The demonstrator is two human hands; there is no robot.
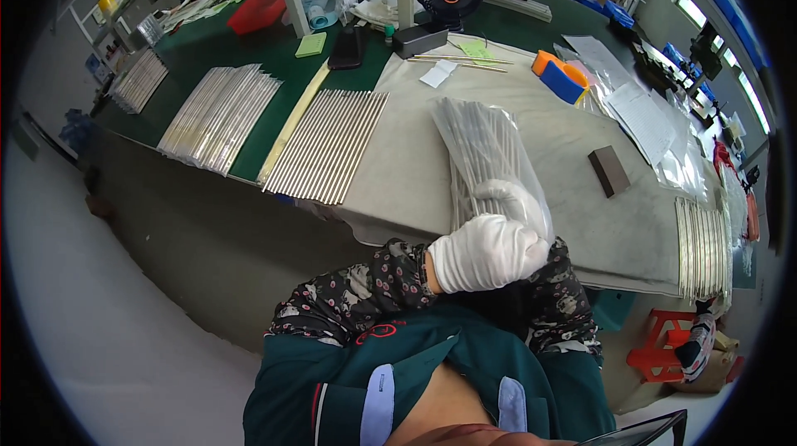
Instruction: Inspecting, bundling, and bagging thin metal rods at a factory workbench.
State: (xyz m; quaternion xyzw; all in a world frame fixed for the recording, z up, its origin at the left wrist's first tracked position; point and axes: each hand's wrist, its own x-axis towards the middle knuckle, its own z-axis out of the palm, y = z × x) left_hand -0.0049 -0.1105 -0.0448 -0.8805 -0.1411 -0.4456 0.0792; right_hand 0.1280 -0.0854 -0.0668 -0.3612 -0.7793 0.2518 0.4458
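Two gloved hands (490, 242), gripping clear bag of rods (486, 151)

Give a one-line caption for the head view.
Gloved left hand and right hand grip a clear bag of metal rods on the grey-covered bench.

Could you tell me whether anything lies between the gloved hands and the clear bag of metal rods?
Nothing visible does. The left hand and the right hand, both in white gloves, already clasp the near end of the clear bag of rods on the grey cloth.
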